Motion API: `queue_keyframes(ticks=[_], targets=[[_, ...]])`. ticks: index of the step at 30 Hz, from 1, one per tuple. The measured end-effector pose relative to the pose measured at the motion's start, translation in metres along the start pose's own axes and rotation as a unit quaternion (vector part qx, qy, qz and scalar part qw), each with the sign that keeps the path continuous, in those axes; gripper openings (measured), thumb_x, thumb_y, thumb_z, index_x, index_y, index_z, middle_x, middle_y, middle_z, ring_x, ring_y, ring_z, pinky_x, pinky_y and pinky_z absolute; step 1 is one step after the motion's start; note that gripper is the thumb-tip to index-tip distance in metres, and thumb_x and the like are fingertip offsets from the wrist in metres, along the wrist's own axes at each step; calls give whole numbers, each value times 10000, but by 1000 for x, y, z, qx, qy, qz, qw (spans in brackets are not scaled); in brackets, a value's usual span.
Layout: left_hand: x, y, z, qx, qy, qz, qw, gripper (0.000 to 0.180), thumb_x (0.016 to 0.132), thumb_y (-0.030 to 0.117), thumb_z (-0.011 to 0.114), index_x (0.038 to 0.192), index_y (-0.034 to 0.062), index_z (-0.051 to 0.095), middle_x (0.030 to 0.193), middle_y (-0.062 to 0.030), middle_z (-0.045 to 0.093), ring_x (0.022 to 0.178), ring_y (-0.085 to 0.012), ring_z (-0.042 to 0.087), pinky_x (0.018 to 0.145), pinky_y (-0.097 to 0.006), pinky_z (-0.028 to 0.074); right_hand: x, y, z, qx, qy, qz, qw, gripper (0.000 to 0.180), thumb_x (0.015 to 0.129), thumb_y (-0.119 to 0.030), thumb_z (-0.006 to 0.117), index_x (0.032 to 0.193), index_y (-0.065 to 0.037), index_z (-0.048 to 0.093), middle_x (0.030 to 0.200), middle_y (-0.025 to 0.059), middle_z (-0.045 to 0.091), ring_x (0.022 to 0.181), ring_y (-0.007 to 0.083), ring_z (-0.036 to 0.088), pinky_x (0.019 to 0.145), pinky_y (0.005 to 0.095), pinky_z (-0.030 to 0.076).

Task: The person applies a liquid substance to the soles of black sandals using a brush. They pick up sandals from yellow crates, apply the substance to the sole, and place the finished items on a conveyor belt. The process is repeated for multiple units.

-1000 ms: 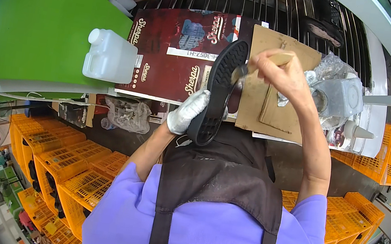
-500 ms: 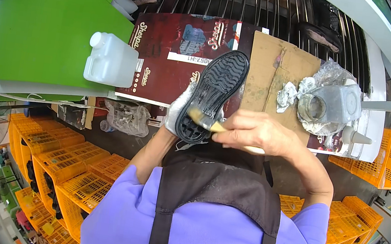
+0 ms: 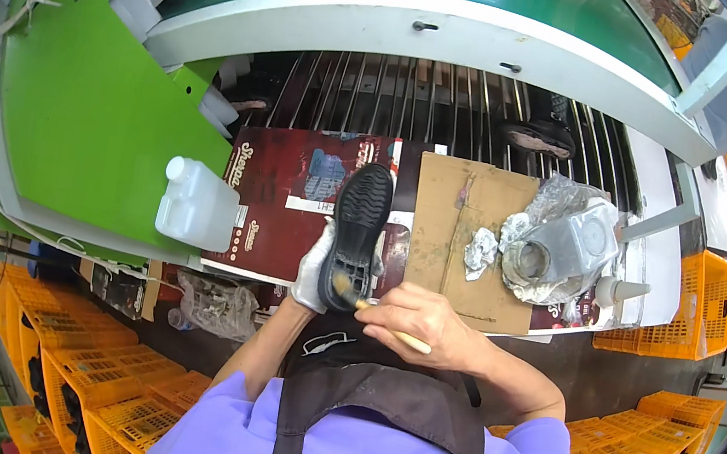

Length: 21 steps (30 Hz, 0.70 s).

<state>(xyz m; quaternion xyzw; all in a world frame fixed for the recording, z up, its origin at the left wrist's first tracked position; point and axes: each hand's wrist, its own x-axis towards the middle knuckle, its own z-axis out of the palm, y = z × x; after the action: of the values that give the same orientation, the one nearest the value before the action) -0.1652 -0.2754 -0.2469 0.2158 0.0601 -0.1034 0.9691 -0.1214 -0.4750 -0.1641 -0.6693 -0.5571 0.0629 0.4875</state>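
My left hand (image 3: 315,269), in a white glove, holds a black shoe (image 3: 358,226) with its ridged sole turned up, above the front of the workbench. My right hand (image 3: 426,324) grips a small wooden-handled brush (image 3: 370,310), its bristles touching the heel end of the sole. A foil-wrapped pot (image 3: 537,261) stands to the right on a sheet of brown cardboard (image 3: 458,217).
A white plastic jug (image 3: 195,205) stands at the bench's left. Dark red printed card (image 3: 278,206) covers the bench top. Two shoes (image 3: 538,138) lie on a metal rod rack behind. A white nozzle bottle (image 3: 620,289) lies far right. Orange crates (image 3: 57,360) fill the floor on both sides.
My right hand came down from the cardboard area to the heel of the sole with the brush. The shoe has swung from a slant to nearly upright in the picture.
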Motion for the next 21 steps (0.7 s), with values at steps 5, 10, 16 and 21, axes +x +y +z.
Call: queue_keyframes(ticks=[5,10,16,21], targets=[[13,-8,20,29,109,12,994,619,964,536,285,1255,30,491,1026,-200,617,814,-323,659,681,-432,569,-22,-5,-48,42,132,66,988,128,812,-53,661,931,-10,679,771,89,629,685,216,596,626,314,464],[24,-27,73,-1,-23,-62,998,750,902,667,266,1257,47,495,1003,-211,612,791,-318,653,697,-454,559,-87,-12,-83,78,477,104,869,155,862,-96,619,953,24,653,784,92,597,669,142,548,590,262,419],[158,2,206,-51,-186,-36,981,704,879,684,359,1178,70,525,1013,-136,601,887,-266,604,737,-422,510,-147,-15,-86,136,614,112,769,218,910,-149,587,994,50,620,829,67,576,711,116,526,653,245,421],[290,51,319,101,-51,37,993,813,912,634,338,1451,59,141,1421,-305,270,1207,-458,448,982,-554,412,-149,-12,-75,48,555,195,807,215,908,-131,589,1044,34,610,834,59,598,716,102,547,662,233,439]])
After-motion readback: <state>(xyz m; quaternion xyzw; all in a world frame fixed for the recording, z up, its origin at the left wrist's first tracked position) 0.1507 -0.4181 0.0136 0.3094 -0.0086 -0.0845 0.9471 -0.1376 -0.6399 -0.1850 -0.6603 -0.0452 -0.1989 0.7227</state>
